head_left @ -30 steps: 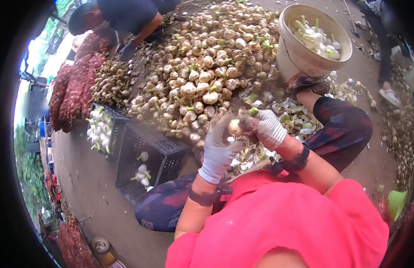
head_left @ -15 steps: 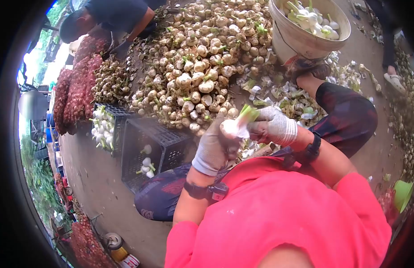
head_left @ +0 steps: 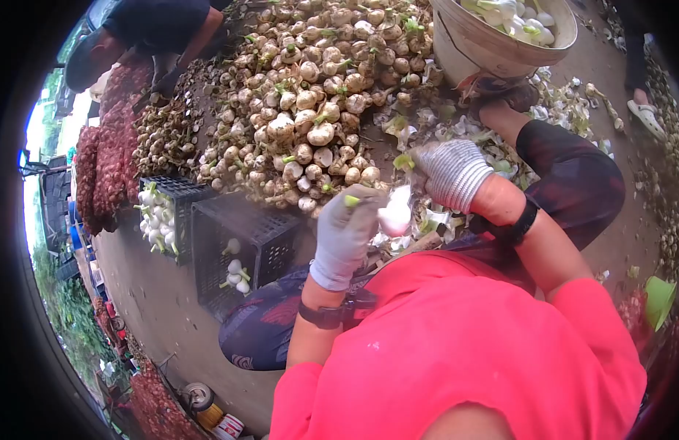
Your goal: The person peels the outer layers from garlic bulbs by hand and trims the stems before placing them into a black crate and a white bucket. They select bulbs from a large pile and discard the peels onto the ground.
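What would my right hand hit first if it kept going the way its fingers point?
Probably the loose peelings on the ground, then the garlic pile. The right hand points up-left toward them; depth is unclear.

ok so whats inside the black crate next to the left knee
The near black crate holds a few peeled white garlic bulbs with green stems, low against its wall. Its mesh sides hide most of the floor, so more may lie there unseen.

Grey knit gloves on both hands (head_left: 398,202), pink shirt.
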The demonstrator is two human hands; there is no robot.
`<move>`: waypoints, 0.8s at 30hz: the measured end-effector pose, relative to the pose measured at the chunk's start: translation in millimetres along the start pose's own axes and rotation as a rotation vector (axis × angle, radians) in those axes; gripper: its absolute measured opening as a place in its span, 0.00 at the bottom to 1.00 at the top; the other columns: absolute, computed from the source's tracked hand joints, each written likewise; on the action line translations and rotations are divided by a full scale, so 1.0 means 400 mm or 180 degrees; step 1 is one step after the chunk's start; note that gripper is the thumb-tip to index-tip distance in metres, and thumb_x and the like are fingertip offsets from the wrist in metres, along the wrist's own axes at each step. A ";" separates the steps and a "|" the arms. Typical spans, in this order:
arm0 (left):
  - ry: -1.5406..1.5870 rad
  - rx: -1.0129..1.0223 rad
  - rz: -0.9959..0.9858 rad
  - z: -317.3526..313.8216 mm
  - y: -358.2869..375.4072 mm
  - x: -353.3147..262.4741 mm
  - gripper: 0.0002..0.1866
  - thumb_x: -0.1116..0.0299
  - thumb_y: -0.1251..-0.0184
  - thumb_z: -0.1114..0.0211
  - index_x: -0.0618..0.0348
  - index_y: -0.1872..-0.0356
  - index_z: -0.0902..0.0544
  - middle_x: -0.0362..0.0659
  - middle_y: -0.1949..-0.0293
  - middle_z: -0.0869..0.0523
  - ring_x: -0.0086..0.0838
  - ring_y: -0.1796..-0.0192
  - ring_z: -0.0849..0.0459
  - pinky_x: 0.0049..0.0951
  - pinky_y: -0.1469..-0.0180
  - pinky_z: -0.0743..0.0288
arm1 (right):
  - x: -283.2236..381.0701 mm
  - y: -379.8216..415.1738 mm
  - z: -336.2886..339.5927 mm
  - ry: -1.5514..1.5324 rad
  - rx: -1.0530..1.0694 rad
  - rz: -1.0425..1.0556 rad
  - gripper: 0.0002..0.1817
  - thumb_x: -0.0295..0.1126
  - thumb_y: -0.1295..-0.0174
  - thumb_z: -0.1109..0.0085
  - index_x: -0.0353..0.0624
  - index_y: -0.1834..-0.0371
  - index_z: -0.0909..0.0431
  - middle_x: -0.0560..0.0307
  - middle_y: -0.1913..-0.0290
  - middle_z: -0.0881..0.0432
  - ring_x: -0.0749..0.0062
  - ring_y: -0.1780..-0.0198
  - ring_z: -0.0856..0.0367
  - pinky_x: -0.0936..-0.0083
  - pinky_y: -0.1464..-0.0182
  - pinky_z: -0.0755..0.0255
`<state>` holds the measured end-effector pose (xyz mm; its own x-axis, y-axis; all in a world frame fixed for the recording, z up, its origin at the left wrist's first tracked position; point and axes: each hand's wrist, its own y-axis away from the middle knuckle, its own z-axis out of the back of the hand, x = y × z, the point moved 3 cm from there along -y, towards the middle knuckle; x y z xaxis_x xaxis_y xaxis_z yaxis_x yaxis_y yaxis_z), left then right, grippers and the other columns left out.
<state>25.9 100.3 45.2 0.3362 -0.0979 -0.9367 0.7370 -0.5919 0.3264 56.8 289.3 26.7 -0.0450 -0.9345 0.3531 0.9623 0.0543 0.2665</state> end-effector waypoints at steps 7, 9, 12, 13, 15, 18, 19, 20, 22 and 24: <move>0.2587 -0.0352 -0.0062 0.086 -0.058 -0.012 0.16 0.55 0.29 0.47 0.57 0.55 0.23 0.42 0.59 0.19 0.28 0.56 0.20 0.26 0.58 0.22 | -0.060 0.198 0.056 -0.3379 0.1870 0.1705 0.14 0.36 0.45 0.37 0.42 0.58 0.20 0.48 0.68 0.18 0.57 0.68 0.18 0.67 0.65 0.26; 0.2155 -0.0133 -0.0079 0.088 -0.079 -0.007 0.16 0.55 0.29 0.48 0.57 0.56 0.23 0.43 0.58 0.19 0.27 0.57 0.20 0.23 0.59 0.23 | -0.063 0.194 0.097 -0.3570 0.0910 0.1475 0.12 0.31 0.46 0.38 0.40 0.59 0.23 0.49 0.62 0.20 0.59 0.65 0.19 0.68 0.63 0.26; 0.1900 0.0212 0.0045 0.050 -0.118 0.015 0.19 0.56 0.33 0.42 0.66 0.58 0.22 0.50 0.55 0.19 0.37 0.52 0.18 0.34 0.52 0.22 | -0.055 0.147 0.129 -0.1272 -0.1067 0.0386 0.25 0.24 0.52 0.35 0.41 0.48 0.29 0.45 0.47 0.25 0.50 0.53 0.21 0.66 0.55 0.25; 0.1820 0.0262 0.0305 0.026 -0.119 0.009 0.18 0.57 0.34 0.42 0.66 0.59 0.22 0.49 0.57 0.18 0.37 0.54 0.17 0.33 0.53 0.21 | -0.031 0.111 0.146 -0.0818 -0.1344 0.0203 0.29 0.23 0.55 0.35 0.43 0.45 0.30 0.45 0.45 0.26 0.47 0.52 0.22 0.64 0.54 0.26; 0.1611 0.0196 0.0587 0.008 -0.126 0.024 0.17 0.57 0.35 0.42 0.65 0.60 0.22 0.46 0.61 0.18 0.35 0.58 0.16 0.33 0.56 0.21 | 0.001 0.070 0.115 -0.1184 -0.1341 0.1022 0.34 0.21 0.58 0.37 0.46 0.42 0.32 0.45 0.47 0.27 0.49 0.54 0.21 0.63 0.57 0.25; 0.1986 0.0387 0.0708 0.004 -0.131 0.061 0.16 0.57 0.33 0.43 0.63 0.59 0.22 0.44 0.62 0.17 0.28 0.62 0.18 0.26 0.59 0.22 | 0.032 0.049 0.050 -0.1297 -0.0717 0.1002 0.28 0.24 0.56 0.41 0.45 0.45 0.29 0.48 0.65 0.22 0.52 0.64 0.20 0.62 0.65 0.26; 0.1993 0.0383 0.0694 0.009 -0.132 0.064 0.16 0.57 0.33 0.43 0.63 0.59 0.22 0.44 0.62 0.17 0.28 0.62 0.18 0.26 0.59 0.22 | 0.029 0.055 0.043 -0.1253 -0.0560 0.0847 0.24 0.25 0.54 0.42 0.44 0.49 0.26 0.49 0.71 0.21 0.53 0.67 0.20 0.62 0.67 0.27; 0.2377 -0.0084 0.0713 0.020 -0.132 0.065 0.17 0.57 0.31 0.44 0.62 0.58 0.22 0.43 0.62 0.17 0.27 0.61 0.18 0.25 0.60 0.22 | 0.020 0.076 0.040 -0.1793 -0.0253 0.0893 0.18 0.25 0.53 0.43 0.42 0.55 0.24 0.49 0.74 0.22 0.54 0.70 0.20 0.63 0.68 0.27; 0.2867 -0.0026 0.0573 0.074 -0.158 0.089 0.18 0.55 0.27 0.49 0.62 0.55 0.23 0.42 0.62 0.17 0.26 0.59 0.19 0.25 0.59 0.23 | -0.017 0.147 0.050 -0.3211 0.0606 0.1064 0.05 0.25 0.46 0.43 0.38 0.67 0.20 0.52 0.75 0.20 0.62 0.73 0.20 0.72 0.71 0.28; 0.2259 -0.0675 0.0375 0.057 -0.217 0.003 0.20 0.51 0.30 0.47 0.58 0.56 0.21 0.37 0.70 0.21 0.18 0.75 0.30 0.19 0.79 0.41 | -0.063 0.186 0.046 -0.3477 0.1609 0.0741 0.12 0.27 0.48 0.41 0.36 0.60 0.22 0.49 0.64 0.19 0.62 0.60 0.19 0.73 0.58 0.27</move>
<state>-50.9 133.3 12.7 0.6645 0.4309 -0.6105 0.7457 -0.4354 0.5043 124.5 323.5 54.2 -0.3211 -0.1115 0.9405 0.7760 0.5382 0.3287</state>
